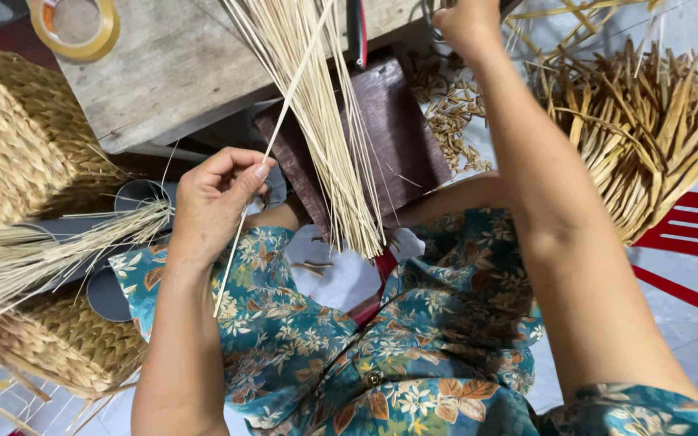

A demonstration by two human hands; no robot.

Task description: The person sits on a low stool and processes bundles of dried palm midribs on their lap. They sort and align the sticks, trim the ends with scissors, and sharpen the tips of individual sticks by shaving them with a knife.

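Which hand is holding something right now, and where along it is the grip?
The left hand pinches a single pale reed strip between thumb and fingertips, partway along its length. The right hand reaches onto the wooden table; whether it grips anything cannot be told.

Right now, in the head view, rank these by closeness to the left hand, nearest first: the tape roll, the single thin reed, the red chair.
From the left hand:
1. Single thin reed, pinched in its fingers.
2. Tape roll, upper left on the wooden board.
3. Red chair, far right.

pale straw stalks [329, 121], teal floral dress [414, 347]
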